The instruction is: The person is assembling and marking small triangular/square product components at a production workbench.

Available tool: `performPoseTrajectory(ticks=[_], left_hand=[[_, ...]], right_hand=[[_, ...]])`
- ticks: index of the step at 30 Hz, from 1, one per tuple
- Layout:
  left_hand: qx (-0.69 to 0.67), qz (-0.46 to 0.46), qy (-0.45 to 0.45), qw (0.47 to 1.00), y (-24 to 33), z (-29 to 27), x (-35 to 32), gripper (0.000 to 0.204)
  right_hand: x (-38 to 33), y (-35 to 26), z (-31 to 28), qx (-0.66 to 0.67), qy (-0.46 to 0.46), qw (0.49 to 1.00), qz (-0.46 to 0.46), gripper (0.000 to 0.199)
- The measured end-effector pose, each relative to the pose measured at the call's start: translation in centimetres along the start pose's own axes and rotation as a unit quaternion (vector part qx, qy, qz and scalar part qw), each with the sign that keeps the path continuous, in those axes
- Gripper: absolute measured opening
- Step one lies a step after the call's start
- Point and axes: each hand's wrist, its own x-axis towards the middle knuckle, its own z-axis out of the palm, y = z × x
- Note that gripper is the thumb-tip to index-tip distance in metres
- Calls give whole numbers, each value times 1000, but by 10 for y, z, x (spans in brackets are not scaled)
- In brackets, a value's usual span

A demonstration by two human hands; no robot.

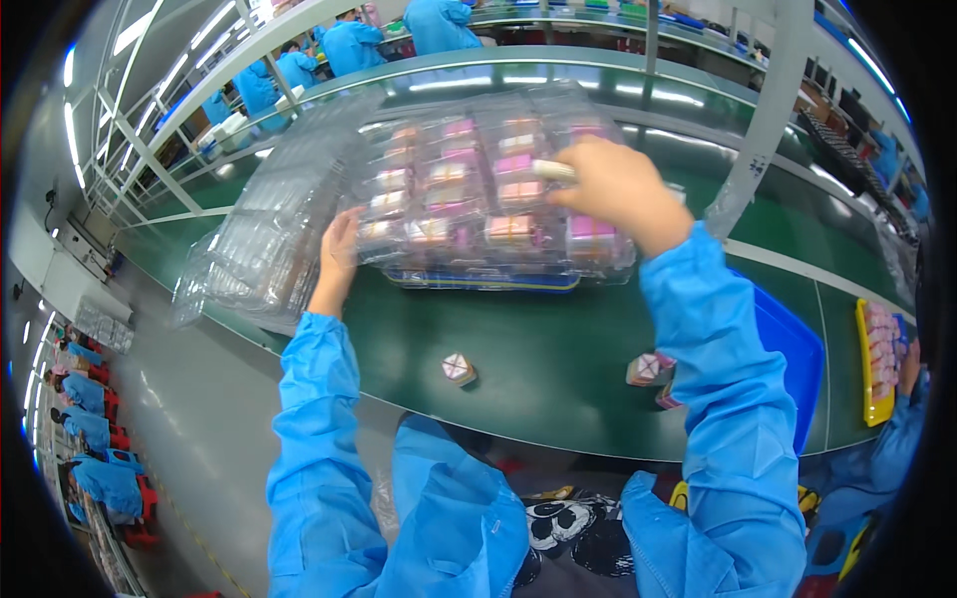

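A clear plastic blister tray (469,221) with rows of small pink, white and orange packs lies across the workbench in front of me. My left hand (339,247) grips its left edge, fingers close together. Above the tray's right part my right hand (616,191) is curled, with a whitish cover or piece (554,170) sticking out at its fingers. Its underside is hidden, so what it holds cannot be made out. Under the tray's near edge shows the rim of a blue bin (478,282). A small pack (459,370) sits alone nearer me.
Nested clear trays (274,224) are piled at left. Small packs (648,369) lie by my right forearm, beside a blue bin (783,349). A metal post (763,130) rises at right. Another person's hand (909,367) is at a yellow bin (877,369) of pink packs.
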Motion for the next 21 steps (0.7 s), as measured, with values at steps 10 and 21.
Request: performPoseTrajectory(ticks=[10,21], left_hand=[[-190,-83,-19,978,70,-16,88,36],[102,-110,-69,986,60,41,14,48]], right_hand=[[7,71,-37,193,198,957,-91,19],[1,76,-80,113,375,919,-30,28]])
